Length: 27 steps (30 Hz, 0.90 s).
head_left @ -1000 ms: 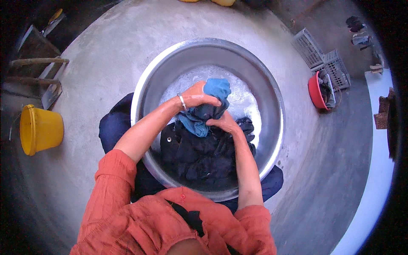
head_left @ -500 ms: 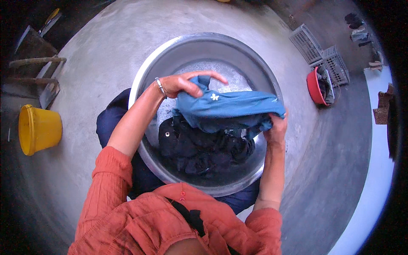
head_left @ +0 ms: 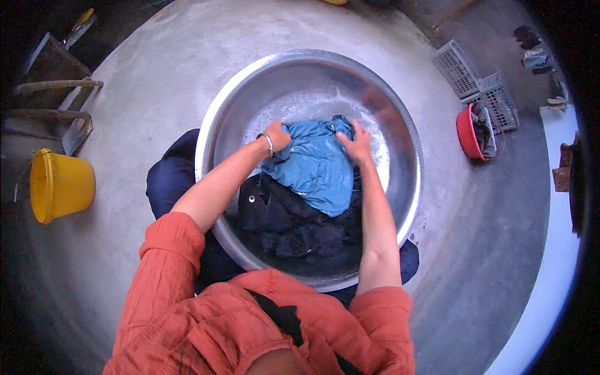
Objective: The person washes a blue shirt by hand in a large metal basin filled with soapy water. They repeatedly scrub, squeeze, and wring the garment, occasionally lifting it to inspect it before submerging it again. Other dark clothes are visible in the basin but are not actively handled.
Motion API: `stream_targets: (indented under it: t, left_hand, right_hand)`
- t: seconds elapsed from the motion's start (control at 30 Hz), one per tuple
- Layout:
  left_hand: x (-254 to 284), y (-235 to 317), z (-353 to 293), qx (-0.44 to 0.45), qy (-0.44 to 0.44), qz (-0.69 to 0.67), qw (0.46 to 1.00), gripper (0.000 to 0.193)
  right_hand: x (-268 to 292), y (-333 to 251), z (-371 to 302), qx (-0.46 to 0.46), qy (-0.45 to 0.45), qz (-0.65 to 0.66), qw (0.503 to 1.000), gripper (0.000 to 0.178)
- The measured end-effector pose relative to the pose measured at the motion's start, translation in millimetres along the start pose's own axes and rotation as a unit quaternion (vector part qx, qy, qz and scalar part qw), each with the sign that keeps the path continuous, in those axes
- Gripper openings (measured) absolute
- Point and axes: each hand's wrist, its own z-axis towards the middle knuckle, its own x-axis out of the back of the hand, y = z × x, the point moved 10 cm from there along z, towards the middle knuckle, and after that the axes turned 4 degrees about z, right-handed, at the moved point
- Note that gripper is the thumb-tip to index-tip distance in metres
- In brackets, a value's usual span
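Note:
A wet blue garment (head_left: 319, 159) hangs bunched inside a wide metal basin (head_left: 215, 119), its lower end lying over dark wet clothes (head_left: 281, 215). My left hand (head_left: 278, 136), with a bracelet at the wrist, is closed on the garment's upper left corner. At its upper right edge my right hand (head_left: 357, 142) has the cloth between thumb and fingers, the fingers fairly straight. A round metal eyelet shows on the dark clothes. Shallow sudsy water wets the basin's far side.
A yellow bucket (head_left: 62, 186) stands at left on the concrete floor (head_left: 156, 81), below wooden-handled tools (head_left: 56, 85). To the right are a red tub (head_left: 467, 132) holding cloth and grey plastic crates (head_left: 459, 67). My knees flank the basin.
The blue garment has come down from a sideways stretch to hang lower in the basin. My right hand has moved left and away from me; my left hand has shifted slightly right.

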Motion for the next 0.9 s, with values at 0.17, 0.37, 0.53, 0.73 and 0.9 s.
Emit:
stream_targets:
  t: [0.17, 0.37, 0.53, 0.73, 0.9]
  left_hand:
    - [13, -20, 5, 0.058, 0.045, -0.064, 0.995, 0.036]
    - [-5, -15, -6, 0.116, 0.045, -0.18, 0.976, 0.059]
    - [-17, -29, -5, 0.18, 0.035, -0.307, 0.934, 0.076]
    - [-59, 69, -72, 0.035, -0.575, -0.584, 0.572, 0.044]
    - [-52, 50, -60, 0.147, -0.232, -0.451, 0.849, 0.034]
  right_hand:
    - [-29, -38, -8, -0.059, -0.125, 0.206, 0.969, 0.035]
    - [-2, -7, -1, -0.184, -0.014, -0.046, 0.982, 0.066]
    - [-73, -80, -20, -0.027, -0.08, 0.203, 0.976, 0.052]
    - [19, -247, -118, 0.223, 0.106, 0.243, 0.938, 0.017]
    - [23, -144, -46, 0.099, 0.205, 0.103, 0.968, 0.024]
